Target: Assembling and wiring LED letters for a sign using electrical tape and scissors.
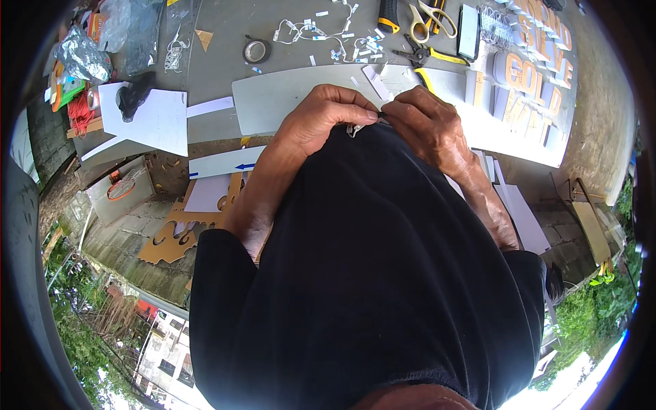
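My left hand [326, 117] and my right hand [429, 124] meet at the table's near edge, close to my chest. Thumbs and fingers of both are pinched together around a small dark piece [380, 115], perhaps tape or wire; its kind is mostly hidden by the fingertips. Just beneath the left fingertips hangs a small white piece with thin wire [353, 130], like the light modules on the table. Beyond the hands lie a white strip [376, 82] and a long pale sheet [270, 102]. Yellow-handled wire strippers [427, 58] rest past the right hand.
Strung light modules [307, 29] and small white scraps lie far ahead, beside a tape roll [257, 50]. Scissors [432, 22] and a black-yellow handled tool [388, 17] are at the back. Raised letters [523, 75] cover a board at right. Plastic bags [85, 55] crowd the left.
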Tool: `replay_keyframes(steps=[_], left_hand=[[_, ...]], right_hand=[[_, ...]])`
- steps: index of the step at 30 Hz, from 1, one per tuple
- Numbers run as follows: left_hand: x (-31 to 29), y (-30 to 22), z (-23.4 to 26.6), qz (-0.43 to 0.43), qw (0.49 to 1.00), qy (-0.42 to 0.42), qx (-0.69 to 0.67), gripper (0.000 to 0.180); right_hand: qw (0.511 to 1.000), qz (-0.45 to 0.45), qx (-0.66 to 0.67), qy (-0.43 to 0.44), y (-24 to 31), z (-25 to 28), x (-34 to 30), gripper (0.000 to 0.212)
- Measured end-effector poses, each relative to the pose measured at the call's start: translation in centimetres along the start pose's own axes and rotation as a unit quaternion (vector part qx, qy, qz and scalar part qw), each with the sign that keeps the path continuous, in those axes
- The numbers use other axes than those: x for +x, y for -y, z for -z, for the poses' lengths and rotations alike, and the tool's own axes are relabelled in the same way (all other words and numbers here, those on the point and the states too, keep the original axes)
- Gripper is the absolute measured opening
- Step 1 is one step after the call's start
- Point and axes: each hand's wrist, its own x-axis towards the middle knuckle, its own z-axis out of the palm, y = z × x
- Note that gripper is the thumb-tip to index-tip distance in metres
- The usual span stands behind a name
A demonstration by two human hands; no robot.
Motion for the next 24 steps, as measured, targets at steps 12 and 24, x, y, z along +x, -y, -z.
replay_keyframes(steps=[12,24], left_hand=[[-0.9,-0.7,-1.0,-0.13,0.962,-0.039,0.239,0.014],[-0.7,-0.6,-2.9,-0.398,0.75,-0.143,0.508,0.018]], right_hand=[[0.965,-0.131,0.228,-0.01,-0.1,-0.1,-0.1,0.01],[0.962,-0.185,0.203,-0.012,0.1,0.0,-0.4,0.009]])
